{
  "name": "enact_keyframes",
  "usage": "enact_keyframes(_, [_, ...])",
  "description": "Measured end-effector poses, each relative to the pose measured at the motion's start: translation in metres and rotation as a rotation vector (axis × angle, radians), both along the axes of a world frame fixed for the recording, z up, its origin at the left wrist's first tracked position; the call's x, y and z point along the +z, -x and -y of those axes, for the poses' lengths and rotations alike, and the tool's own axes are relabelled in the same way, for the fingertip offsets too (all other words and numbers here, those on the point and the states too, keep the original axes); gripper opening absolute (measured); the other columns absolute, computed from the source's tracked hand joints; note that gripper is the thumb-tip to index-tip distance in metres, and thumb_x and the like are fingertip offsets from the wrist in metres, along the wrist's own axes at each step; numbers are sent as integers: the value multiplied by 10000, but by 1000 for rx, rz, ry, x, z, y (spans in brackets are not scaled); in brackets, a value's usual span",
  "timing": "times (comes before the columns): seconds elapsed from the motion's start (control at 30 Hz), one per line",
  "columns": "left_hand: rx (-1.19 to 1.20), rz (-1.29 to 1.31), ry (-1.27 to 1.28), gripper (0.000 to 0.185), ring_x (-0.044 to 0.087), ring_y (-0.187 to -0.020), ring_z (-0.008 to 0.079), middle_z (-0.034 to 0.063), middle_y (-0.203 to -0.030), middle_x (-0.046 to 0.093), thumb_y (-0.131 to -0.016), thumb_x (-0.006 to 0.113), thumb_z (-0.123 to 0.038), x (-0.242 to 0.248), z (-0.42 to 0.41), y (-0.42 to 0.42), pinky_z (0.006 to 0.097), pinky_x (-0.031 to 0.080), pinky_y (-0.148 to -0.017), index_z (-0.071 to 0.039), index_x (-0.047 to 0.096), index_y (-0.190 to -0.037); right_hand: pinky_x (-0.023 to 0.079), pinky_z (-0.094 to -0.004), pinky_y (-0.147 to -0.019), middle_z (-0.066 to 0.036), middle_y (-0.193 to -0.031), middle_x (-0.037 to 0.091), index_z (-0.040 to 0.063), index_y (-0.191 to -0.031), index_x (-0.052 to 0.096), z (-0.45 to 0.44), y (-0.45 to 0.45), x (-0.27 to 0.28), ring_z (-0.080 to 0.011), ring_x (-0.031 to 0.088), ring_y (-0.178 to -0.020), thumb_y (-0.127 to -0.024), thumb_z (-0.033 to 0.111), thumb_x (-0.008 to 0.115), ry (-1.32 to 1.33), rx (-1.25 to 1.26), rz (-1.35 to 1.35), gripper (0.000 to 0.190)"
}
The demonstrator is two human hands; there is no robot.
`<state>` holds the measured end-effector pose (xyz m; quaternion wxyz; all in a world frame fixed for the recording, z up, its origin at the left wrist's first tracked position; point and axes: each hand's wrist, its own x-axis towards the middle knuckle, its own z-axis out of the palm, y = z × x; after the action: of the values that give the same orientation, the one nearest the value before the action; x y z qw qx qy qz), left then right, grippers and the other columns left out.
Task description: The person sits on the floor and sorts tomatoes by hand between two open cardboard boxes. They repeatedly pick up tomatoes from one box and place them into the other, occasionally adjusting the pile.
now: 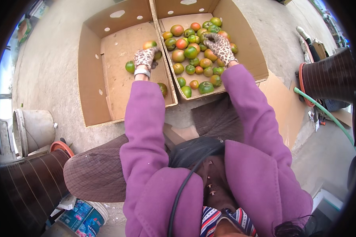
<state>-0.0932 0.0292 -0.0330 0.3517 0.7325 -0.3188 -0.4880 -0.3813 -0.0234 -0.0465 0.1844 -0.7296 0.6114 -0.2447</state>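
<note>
Two cardboard boxes stand side by side. The left cardboard box (pixel 90 74) holds a few tomatoes, among them a green tomato (pixel 130 66). In the right cardboard box (pixel 246 44) lie many green, orange and red tomatoes in a loose layer. My left hand (pixel 144 57), in a leopard-print glove, is over the left box by the middle wall, with an orange-green tomato (pixel 149 44) and a darker one at its fingers; the blur hides whether it grips them. My right hand (pixel 219 47), gloved alike, reaches into the right box, fingers bent at a green tomato (pixel 204 36); its grip is unclear.
At left stand a white plastic bucket (pixel 38 130) and a large brown pot (pixel 32 180); a blue printed bucket (pixel 83 217) is below. At right are a flat cardboard sheet (pixel 280 109), a green hose (pixel 326 109) and another brown pot (pixel 329 77). My legs are close to the boxes.
</note>
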Motion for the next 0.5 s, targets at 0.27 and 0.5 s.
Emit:
enact_keyframes(0.27, [-267, 308, -301, 444, 696, -664, 302, 252, -934, 672, -837, 619, -306, -26, -16, 8, 389, 563, -549, 71, 636, -1070, 426, -406, -1004, -148, -1345, 490, 102, -1341, 478, -20, -37, -4, -307, 500, -1220, -749, 135, 677, -234, 334, -346, 626])
enact_keyframes(0.5, [-350, 890, -37, 405, 702, -746, 305, 214, -876, 694, -886, 538, -321, -42, 9, -10, 379, 582, -677, 51, 656, -995, 478, -429, -922, -182, -1222, 561, 106, -1297, 516, -8, -59, -29, -335, 590, -1092, -733, 96, 674, -86, 378, -475, 586])
